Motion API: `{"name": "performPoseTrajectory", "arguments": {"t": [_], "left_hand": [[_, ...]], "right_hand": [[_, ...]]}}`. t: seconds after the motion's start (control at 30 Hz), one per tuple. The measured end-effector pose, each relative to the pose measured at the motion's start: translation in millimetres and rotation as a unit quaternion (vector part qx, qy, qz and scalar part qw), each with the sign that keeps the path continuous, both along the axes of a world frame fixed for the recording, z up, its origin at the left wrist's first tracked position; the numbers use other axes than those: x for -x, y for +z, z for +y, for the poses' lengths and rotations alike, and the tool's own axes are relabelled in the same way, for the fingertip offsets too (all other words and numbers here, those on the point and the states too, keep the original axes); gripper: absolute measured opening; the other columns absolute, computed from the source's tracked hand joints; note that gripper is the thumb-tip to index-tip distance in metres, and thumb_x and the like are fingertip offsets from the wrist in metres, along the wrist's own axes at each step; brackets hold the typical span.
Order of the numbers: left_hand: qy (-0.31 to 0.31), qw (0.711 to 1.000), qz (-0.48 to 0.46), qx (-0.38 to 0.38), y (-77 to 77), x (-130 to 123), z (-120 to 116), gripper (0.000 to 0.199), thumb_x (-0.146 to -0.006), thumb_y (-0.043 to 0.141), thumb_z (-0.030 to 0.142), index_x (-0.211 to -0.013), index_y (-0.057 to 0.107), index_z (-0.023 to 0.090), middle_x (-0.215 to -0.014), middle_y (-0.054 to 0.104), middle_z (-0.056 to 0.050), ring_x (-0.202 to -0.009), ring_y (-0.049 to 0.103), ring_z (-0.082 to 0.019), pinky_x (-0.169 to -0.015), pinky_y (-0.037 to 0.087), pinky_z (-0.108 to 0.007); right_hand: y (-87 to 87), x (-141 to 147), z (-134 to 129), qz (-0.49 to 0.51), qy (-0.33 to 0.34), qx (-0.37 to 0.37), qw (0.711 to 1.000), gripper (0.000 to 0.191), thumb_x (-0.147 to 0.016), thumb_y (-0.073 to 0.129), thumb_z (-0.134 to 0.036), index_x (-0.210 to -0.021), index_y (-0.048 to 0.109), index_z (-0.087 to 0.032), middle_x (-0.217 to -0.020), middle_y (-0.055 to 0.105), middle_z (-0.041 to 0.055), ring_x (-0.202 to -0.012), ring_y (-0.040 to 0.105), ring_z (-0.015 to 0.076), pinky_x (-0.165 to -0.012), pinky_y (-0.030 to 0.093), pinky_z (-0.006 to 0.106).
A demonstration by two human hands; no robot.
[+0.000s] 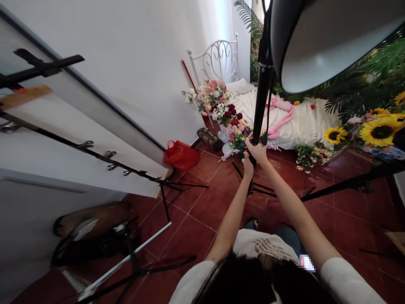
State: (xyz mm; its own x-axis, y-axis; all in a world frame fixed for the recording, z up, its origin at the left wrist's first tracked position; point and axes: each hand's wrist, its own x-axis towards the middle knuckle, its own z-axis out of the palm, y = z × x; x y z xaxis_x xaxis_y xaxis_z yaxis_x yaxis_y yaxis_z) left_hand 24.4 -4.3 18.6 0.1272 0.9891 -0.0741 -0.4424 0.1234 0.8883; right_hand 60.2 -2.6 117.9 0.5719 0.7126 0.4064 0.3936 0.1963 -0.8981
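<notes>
A black light stand [262,99] rises in front of me, slightly tilted, with a large white-lined lamp shade [329,46] at its top right. My right hand [257,150] is wrapped round the pole, just beside a small black knob. Directly below it, my left hand [248,165] is closed on the same stand, its thumb pointing up. A thin black cable [268,110] hangs alongside the pole. The lower legs of the stand [261,188] spread over the tiles, partly hidden by my forearms.
Behind the stand is a bed with a white metal headboard [218,59] and cream blanket [306,122]. Bouquets [210,95] and sunflowers [381,131] surround it. A red bag [182,155] sits by the wall. Black backdrop stands [167,196] and a white pole [133,255] occupy the left.
</notes>
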Motion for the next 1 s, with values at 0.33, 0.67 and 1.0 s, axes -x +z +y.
{"name": "performPoseTrajectory", "arguments": {"t": [0.33, 0.67, 1.0], "left_hand": [[-0.007, 0.997, 0.074, -0.006, 1.3, 0.9, -1.6, 0.046, -0.099, 0.038, 0.045, -0.096, 0.071, 0.013, -0.094, 0.073, -0.010, -0.098, 0.066, -0.019, -0.094, 0.051, -0.034], [-0.011, 0.994, 0.108, -0.024, -14.2, -2.5, -3.4, 0.045, -0.098, 0.036, 0.048, -0.120, 0.062, 0.019, -0.116, 0.069, -0.011, -0.115, 0.062, -0.020, -0.107, 0.044, -0.037], [0.048, 0.987, 0.152, -0.022, -18.7, -5.3, -5.1, 0.043, -0.098, 0.037, 0.050, -0.110, 0.063, 0.017, -0.118, 0.066, -0.013, -0.122, 0.057, -0.020, -0.110, 0.038, -0.034]], "right_hand": [[-13.5, -2.6, -0.6, 0.012, 0.041, -0.068, 0.997, 0.022, -0.078, 0.064, -0.042, -0.081, 0.056, -0.021, -0.072, 0.060, -0.0010, -0.066, 0.058, 0.0138, -0.069, 0.052, 0.028], [-55.6, -24.5, -43.8, -0.028, 0.087, -0.012, 0.996, 0.050, -0.094, 0.042, -0.060, -0.115, 0.060, -0.019, -0.109, 0.068, 0.0107, -0.104, 0.063, 0.0229, -0.097, 0.048, 0.039], [-95.8, -41.6, -51.9, -0.103, 0.102, 0.038, 0.989, 0.053, -0.100, 0.028, -0.052, -0.118, 0.063, -0.017, -0.117, 0.067, 0.0157, -0.111, 0.061, 0.0240, -0.103, 0.046, 0.041]]}}
